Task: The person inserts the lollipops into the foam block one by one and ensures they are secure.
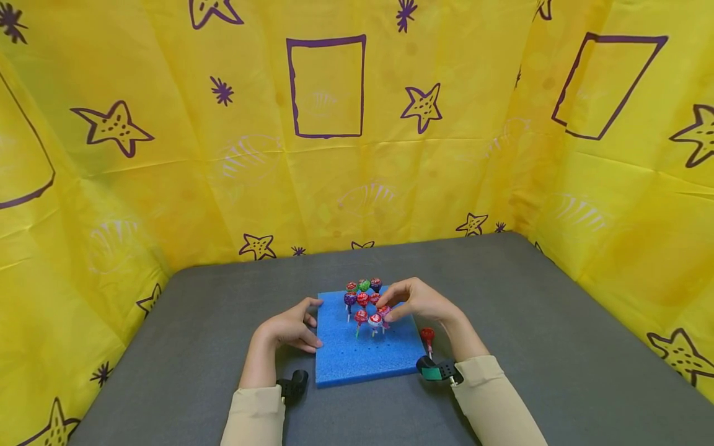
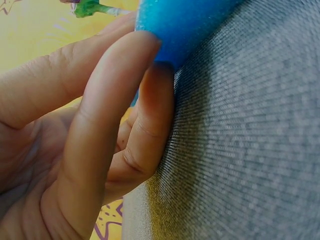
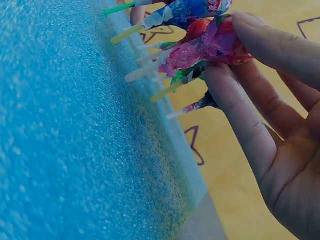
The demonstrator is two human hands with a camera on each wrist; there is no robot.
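Observation:
A blue foam board lies flat on the table, with several wrapped lollipops standing upright in it on their sticks. My left hand rests at the board's left edge, where thumb and fingertips touch its side; the left wrist view shows these fingers against the blue edge. Above the board, my right hand pinches a pink-wrapped lollipop by its head between thumb and finger. That lollipop stands at the right end of the front row, beside a white-and-red lollipop. Whether its stick is fully seated is unclear.
One red lollipop lies on the grey table just right of the board, near the right wrist. Small holes dot the front part of the board. Yellow patterned cloth encloses the table's back and sides.

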